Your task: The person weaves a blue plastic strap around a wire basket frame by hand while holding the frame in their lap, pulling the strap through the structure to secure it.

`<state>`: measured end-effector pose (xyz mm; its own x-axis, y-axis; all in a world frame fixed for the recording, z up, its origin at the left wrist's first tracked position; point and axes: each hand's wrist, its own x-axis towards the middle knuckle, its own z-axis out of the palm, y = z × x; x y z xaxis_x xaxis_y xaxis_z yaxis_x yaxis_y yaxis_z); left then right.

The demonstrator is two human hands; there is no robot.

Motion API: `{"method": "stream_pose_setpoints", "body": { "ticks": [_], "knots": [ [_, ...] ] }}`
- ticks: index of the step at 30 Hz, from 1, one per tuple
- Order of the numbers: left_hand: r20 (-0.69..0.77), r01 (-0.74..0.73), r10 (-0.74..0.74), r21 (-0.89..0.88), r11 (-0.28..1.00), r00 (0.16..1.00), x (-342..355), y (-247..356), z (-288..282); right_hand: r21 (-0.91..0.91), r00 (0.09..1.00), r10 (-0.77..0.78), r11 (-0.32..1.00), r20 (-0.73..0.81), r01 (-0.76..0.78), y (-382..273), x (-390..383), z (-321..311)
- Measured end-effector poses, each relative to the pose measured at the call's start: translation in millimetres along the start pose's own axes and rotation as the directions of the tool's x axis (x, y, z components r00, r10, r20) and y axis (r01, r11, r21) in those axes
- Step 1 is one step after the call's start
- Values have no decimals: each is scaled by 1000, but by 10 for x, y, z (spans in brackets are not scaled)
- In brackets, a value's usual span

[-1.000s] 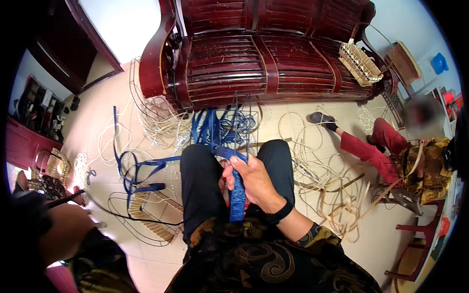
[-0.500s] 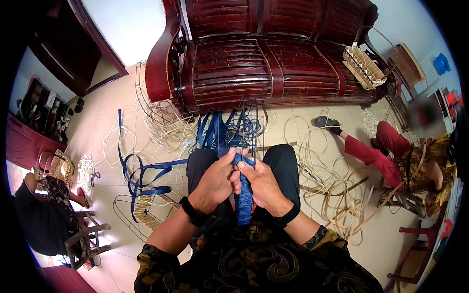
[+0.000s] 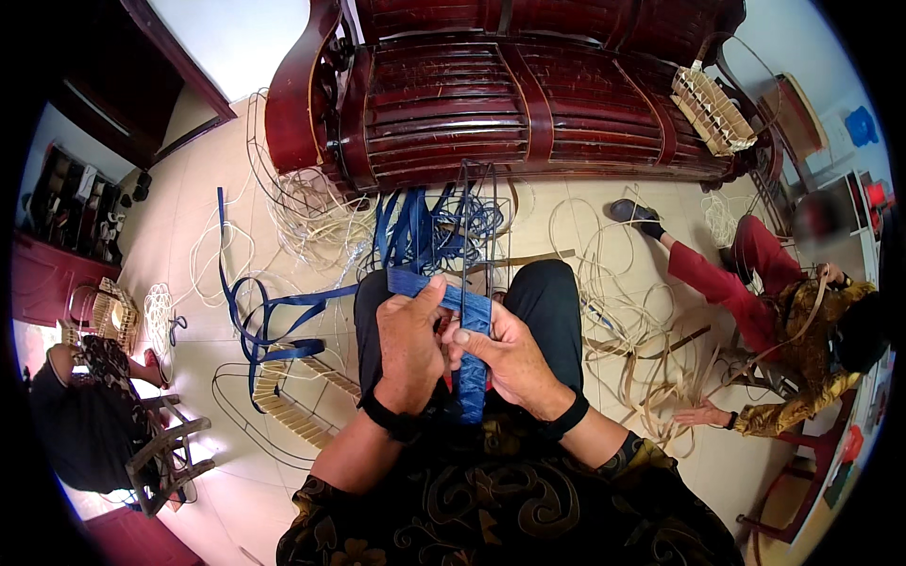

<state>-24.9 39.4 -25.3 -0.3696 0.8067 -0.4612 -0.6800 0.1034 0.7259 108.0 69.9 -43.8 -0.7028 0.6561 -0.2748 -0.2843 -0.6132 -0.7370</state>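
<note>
A dark wire frame (image 3: 465, 212) stands up between my knees, its near part covered by a blue woven strip section (image 3: 472, 391). My left hand (image 3: 408, 344) is closed, thumb and fingers pinching the flat blue strip (image 3: 415, 286), which runs out to the left across the frame. My right hand (image 3: 519, 363) grips the covered part, thumb pressed on its face and fingers curled behind. Both hands meet at the fold where the strip joins the covered part; some fingertips are hidden behind it.
Blue strips (image 3: 406, 226) and pale cane coils (image 3: 316, 222) lie on the floor before a red wooden bench (image 3: 444, 113) bearing a woven basket (image 3: 714, 111). A partly woven frame (image 3: 288, 406) lies left. People sit on the left and right, the right one handling tan strips (image 3: 651, 401).
My left hand has moved left and drawn the blue strip out flat to the side. The person at the right has stretched a hand down toward the strips. The view has shifted slightly.
</note>
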Motion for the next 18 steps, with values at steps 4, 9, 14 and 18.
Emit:
{"method": "stream_pose_setpoints", "body": {
  "ticks": [4,9,14,18],
  "knots": [
    [-73,-32,34,29,999,997,-27,44,90,-10,997,74,997,33,-74,-99,-30,-34],
    [-93,-105,108,33,994,990,54,-26,-10,-246,986,156,955,-51,-164,-288,0,-118],
    [-61,-145,144,-12,989,988,160,-113,-68,-415,992,17,907,-126,-68,-275,105,-194],
    [-40,-118,115,-74,990,993,126,-106,-51,-610,994,1,790,-106,-66,-333,90,-225]
  ]
}}
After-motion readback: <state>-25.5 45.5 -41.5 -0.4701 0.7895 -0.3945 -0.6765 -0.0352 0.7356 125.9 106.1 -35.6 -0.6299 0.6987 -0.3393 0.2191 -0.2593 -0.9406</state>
